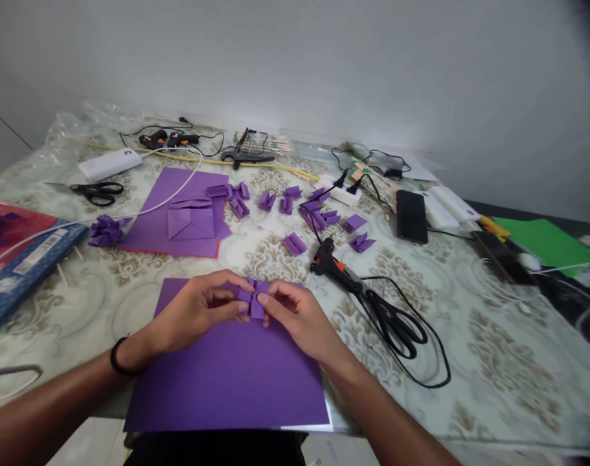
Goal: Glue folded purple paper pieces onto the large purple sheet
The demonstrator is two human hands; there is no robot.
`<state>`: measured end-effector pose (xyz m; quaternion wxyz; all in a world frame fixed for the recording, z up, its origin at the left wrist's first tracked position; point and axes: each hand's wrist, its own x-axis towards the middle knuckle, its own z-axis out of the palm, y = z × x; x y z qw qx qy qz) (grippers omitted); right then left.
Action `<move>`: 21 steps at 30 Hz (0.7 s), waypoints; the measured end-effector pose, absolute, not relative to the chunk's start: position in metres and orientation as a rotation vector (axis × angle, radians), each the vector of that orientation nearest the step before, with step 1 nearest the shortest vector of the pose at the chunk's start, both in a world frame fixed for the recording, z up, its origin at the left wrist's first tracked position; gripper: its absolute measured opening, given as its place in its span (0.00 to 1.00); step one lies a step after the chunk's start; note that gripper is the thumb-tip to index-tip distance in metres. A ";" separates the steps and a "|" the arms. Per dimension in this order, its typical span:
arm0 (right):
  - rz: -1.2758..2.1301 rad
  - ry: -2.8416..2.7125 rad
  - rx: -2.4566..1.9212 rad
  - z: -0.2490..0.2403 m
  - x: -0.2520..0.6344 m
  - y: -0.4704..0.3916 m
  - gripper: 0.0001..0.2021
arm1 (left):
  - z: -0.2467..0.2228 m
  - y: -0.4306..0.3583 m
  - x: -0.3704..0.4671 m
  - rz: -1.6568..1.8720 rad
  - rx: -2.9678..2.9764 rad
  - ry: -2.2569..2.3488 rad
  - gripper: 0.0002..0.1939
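A small folded purple paper piece (256, 308) is pinched between both hands, just above a large purple sheet (231, 382) at the table's front edge. My left hand (200, 304) grips its left side with thumb and fingers closed. On its right side, my right hand (295, 314) presses with the thumb, the other fingers partly hidden behind it. Similar folded purple pieces (295, 244) lie scattered beyond the hands. A black glue gun (336, 265) rests to the right of my right hand, and black-handled scissors (392, 320) lie against it.
At the left are more scissors (98, 191), a crumpled purple paper bunch (106, 231) and a blue patterned packet (27, 278). A folded purple envelope shape (191, 223) lies on purple sheets. Behind stand a white power strip (340, 189) and cables; a black phone (412, 217) is at right.
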<state>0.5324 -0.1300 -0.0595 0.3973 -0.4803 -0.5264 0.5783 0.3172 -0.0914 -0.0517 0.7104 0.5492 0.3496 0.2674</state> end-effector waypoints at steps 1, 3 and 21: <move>1.460 -1.337 -1.216 -0.059 0.532 -0.130 0.21 | -0.050 -0.092 0.317 0.599 1.226 0.773 0.12; 1.457 -1.344 -1.213 -0.058 0.532 -0.131 0.21 | -0.048 -0.092 0.317 0.612 1.283 0.781 0.10; 1.317 -1.542 -1.240 -0.054 0.528 -0.135 0.17 | -0.041 -0.092 0.313 0.596 1.556 0.974 0.18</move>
